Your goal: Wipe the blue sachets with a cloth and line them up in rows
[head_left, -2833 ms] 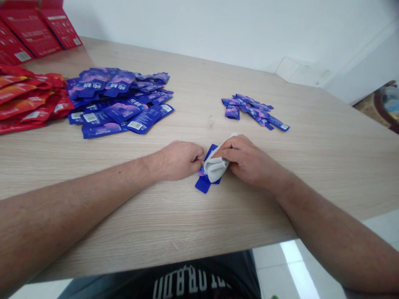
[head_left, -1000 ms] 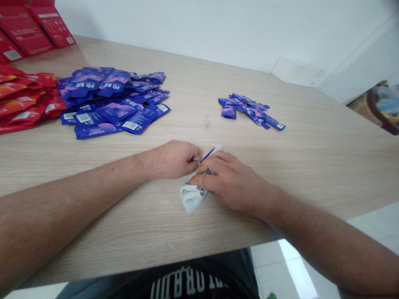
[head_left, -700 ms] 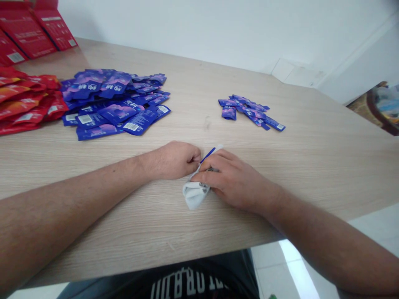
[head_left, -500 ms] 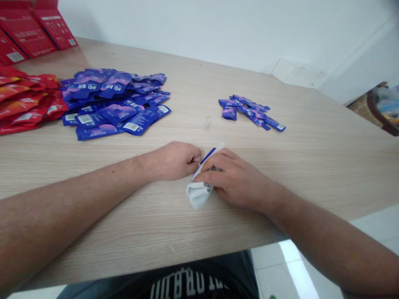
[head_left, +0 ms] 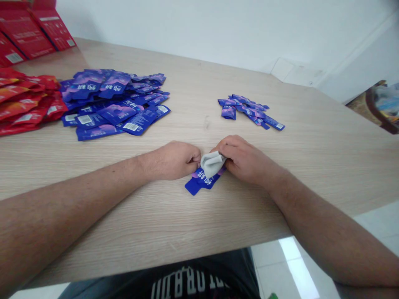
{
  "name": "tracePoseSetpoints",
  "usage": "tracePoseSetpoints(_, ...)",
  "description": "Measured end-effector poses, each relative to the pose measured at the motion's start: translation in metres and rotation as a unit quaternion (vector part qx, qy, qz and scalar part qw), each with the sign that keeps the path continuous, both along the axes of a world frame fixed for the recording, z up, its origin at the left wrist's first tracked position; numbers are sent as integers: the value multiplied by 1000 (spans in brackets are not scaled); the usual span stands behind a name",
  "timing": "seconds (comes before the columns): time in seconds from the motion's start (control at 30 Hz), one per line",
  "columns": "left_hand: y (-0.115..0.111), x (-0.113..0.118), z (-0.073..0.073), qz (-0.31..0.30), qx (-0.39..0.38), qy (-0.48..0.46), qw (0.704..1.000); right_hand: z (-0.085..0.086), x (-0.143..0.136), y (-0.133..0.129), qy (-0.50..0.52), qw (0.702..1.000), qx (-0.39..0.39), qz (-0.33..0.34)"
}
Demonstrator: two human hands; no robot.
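A blue and purple sachet point(head_left: 195, 185) with white lettering lies flat on the table between my hands. My left hand point(head_left: 179, 161) is closed at the sachet's left edge, thumb against the curled fingers, pinning it. In my right hand point(head_left: 240, 158) is a folded white cloth point(head_left: 212, 163), gripped at its right end. The cloth rests over the upper part of the sachet and hides it. My right fingertips are partly hidden behind the cloth.
A large pile of blue sachets point(head_left: 120, 110) lies at the back left, beside a heap of red packets point(head_left: 28, 101). Red boxes point(head_left: 26, 29) stand behind them. A smaller group of blue sachets point(head_left: 249, 110) sits at the back right. The table's front edge runs close to my body.
My right hand has moved up and away from me with the cloth, uncovering the near part of the sachet. The left hand has stayed in place.
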State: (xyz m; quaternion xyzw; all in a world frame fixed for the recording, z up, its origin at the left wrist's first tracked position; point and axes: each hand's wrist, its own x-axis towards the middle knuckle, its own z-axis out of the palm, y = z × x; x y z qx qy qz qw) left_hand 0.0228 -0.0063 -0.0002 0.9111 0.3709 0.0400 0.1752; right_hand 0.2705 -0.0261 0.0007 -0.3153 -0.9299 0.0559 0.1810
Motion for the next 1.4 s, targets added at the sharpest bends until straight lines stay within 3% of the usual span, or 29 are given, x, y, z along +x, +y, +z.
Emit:
tracePoseSetpoints(0.1,0,0,0,2,0,0,1000,-1,0,0,3,1000,14,-26)
tracePoseSetpoints(0.23,-1,-1,-1,0,-1,-11,1000,3,-4,-7,-20,1000,7,12)
tracePoseSetpoints(0.4,-1,0,-1,4,-3,-3,1000,7,-10,-18,-35,999,28,-28)
tracePoseSetpoints(0.6,0,-1,-4,5,13,0,1000,8,-24,-32,-52,998,25,34)
tracePoseSetpoints(0.7,-1,-1,-5,12,8,-3,1000,9,-24,-34,-49,998,36,1)
tracePoseSetpoints(0.87,-4,5,-5,61,30,6,998,10,-25,-36,-81,995,45,33)
tracePoseSetpoints(1.03,-4,11,-3,105,29,26,994,8,-23,-33,-72,996,45,-19)
tracePoseSetpoints(1.2,-3,11,4,99,-9,34,994,7,-25,-33,-89,995,42,34)
tracePoseSetpoints(1.4,0,10,3,83,-15,27,996,6,-20,-29,-70,997,43,-10)
